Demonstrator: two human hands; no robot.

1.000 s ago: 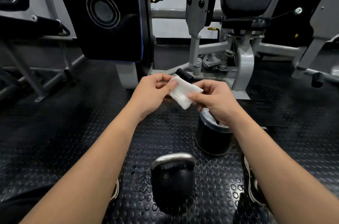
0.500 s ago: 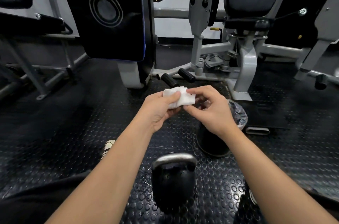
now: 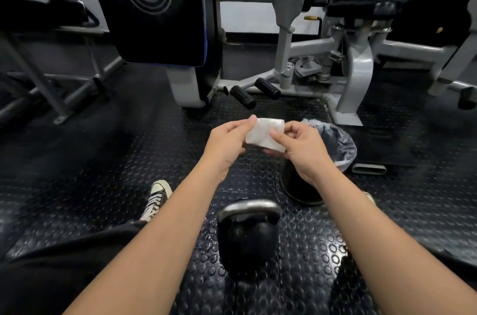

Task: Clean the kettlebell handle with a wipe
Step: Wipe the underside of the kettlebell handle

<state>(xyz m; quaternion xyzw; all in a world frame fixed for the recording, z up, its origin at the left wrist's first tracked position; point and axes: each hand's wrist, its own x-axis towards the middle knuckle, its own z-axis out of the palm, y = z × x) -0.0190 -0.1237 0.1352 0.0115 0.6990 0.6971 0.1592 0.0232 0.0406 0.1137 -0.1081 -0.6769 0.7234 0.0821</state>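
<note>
Wipe [image 3: 264, 134]: folded, centre frame, pinched between left hand [image 3: 227, 142] and right hand [image 3: 302, 148], fingers closed on its edges. Kettlebell [image 3: 247, 237]: on floor, lower centre, handle [image 3: 249, 206] untouched. Advice: wrap wipe fully round handle, rub along its length.

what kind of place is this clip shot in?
Almost certainly a gym. A kettlebell stands on studded black rubber flooring, and grey-framed weight machines with black pads stand behind. Both hands hold a white wipe.
</note>
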